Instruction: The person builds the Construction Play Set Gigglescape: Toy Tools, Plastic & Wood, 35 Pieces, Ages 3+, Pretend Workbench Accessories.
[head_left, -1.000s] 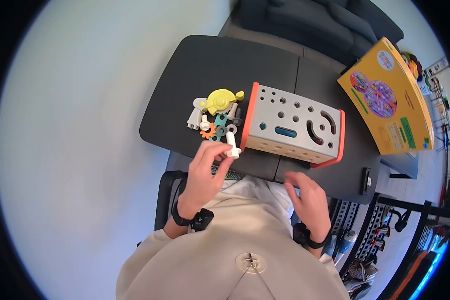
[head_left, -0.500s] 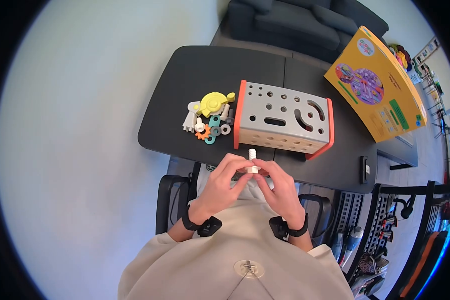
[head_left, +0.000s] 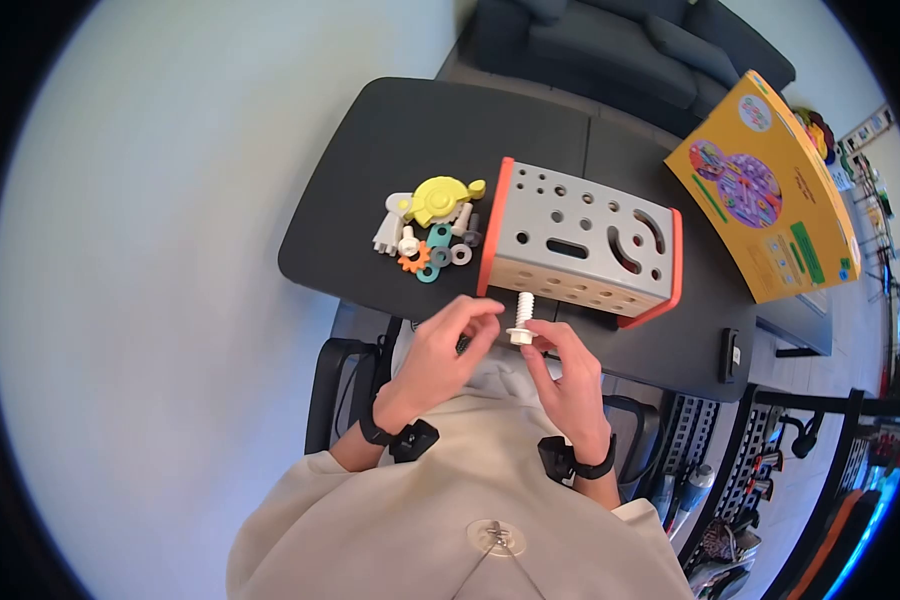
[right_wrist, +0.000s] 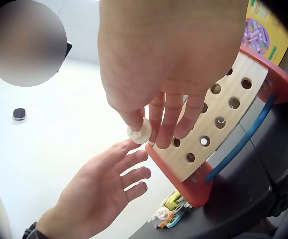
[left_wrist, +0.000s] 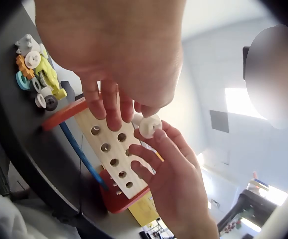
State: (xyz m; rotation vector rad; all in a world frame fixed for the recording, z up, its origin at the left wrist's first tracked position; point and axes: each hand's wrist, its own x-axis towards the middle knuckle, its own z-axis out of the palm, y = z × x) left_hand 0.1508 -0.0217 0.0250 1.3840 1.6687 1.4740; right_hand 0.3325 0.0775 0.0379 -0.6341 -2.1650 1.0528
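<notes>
White screw (head_left: 525, 312) in the right hand (head_left: 570, 375), pinched at its head between thumb and fingertips, in front of the box (head_left: 532, 212), with shank pointing toward it. Left hand (head_left: 435, 352) just beside, fingers loosely bent and holding nothing; perhaps brushing the screw, too crowded in the wrist views to tell.

Hold the screw by its wide head, lightly, leaving the thread uncovered. Best to turn it with fingertips alone, wrist relaxed, so as to see the notched head without losing the direction of the tip. For any change of grip, set the left fingertips on the shank first, and only then ease off the right thumb. Work over the table (head_left: 390, 150) rather than the lap, for an easier recovery after a slip. Mind the wooden front (left_wrist: 117, 150) and the red end panel (head_left: 493, 225), both near the tip; avoid knocking either. Leave undisturbed the yellow piece (head_left: 438, 203) and orange gear (head_left: 422, 259), beyond the left hand, and steer the left fingers clear of them.
</notes>
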